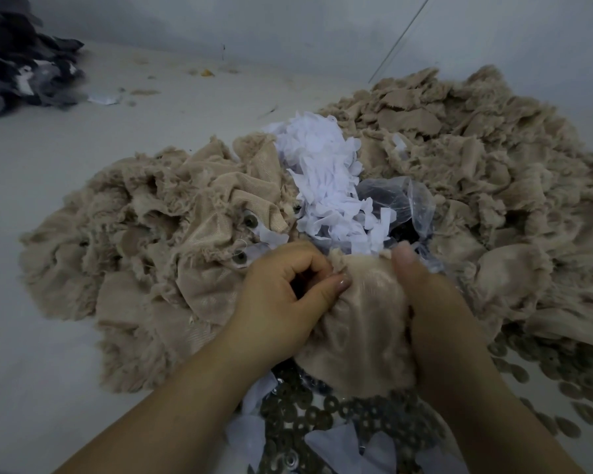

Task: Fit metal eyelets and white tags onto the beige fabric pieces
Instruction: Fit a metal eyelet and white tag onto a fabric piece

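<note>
A pale grey work surface (83,336) fills the scene and meets a pale wall at the far edge. A dark grey and black fabric heap (18,59) lies at the far left corner.

A round piece of beige fabric with frayed edges (360,323) is held near centre, between both hands. The left hand (281,299) has its fingers curled, and its thumb pinches the left edge of the piece. The right hand (428,302) grips the right edge, thumb on top; its fingers are hidden behind the fabric, so their position cannot be told.

A pile of small white paper-like tags (326,179) lies just beyond the hands, beside a crumpled clear plastic bag (397,203). A heap of beige fabric pieces with eyelets fitted (158,234) spreads to the left. A larger heap of plain beige fabric pieces (476,159) spreads to the right and far right. Flat ring-shaped metal eyelets (322,419) cover the near surface below the hands, mixed with loose white tags.
</note>
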{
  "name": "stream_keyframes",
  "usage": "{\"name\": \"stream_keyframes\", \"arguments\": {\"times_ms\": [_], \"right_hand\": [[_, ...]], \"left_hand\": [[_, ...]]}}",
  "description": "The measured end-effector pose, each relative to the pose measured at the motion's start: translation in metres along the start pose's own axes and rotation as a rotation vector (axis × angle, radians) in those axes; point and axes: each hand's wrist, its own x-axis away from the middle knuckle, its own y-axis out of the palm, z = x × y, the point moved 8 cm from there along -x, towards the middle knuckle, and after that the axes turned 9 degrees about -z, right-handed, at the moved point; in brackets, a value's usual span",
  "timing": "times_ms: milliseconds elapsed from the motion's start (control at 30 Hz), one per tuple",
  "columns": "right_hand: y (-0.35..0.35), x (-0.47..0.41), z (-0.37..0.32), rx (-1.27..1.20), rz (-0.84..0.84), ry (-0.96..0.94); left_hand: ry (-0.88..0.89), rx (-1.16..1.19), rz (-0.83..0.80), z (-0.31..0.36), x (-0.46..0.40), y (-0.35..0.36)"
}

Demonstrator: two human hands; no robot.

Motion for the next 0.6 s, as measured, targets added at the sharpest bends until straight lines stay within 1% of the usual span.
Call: {"name": "stream_keyframes", "arguments": {"times_ms": [33, 100, 167, 267, 333, 467, 600], "right_hand": [[0.000, 0.000, 0.001, 0.039, -0.030, -0.019], [0.000, 0.001, -0.001, 0.082, -0.012, -0.069], [-0.001, -0.003, 0.007, -0.007, -0.042, -0.028], [0.002, -0.004, 0.012, -0.099, -0.100, 0.013], [0.002, -0.003, 0.008, -0.083, -0.074, -0.009], [0.001, -0.001, 0.010, -0.147, -0.030, 0.004], [0.003, 0.003, 0.010, -0.174, 0.012, 0.014]], "left_hand": [[0.014, -0.010, -0.005, 0.001, 0.000, 0.001], [0.037, -0.002, -0.019, 0.002, 0.000, 0.002], [0.041, 0.014, -0.024, 0.003, 0.000, 0.002], [0.008, 0.128, -0.041, 0.001, 0.000, 0.003], [-0.025, 0.179, -0.055, -0.001, 0.000, 0.003], [-0.088, 0.257, -0.066, -0.006, 0.001, 0.006], [-0.076, 0.261, -0.051, -0.005, 0.002, 0.007]]}}
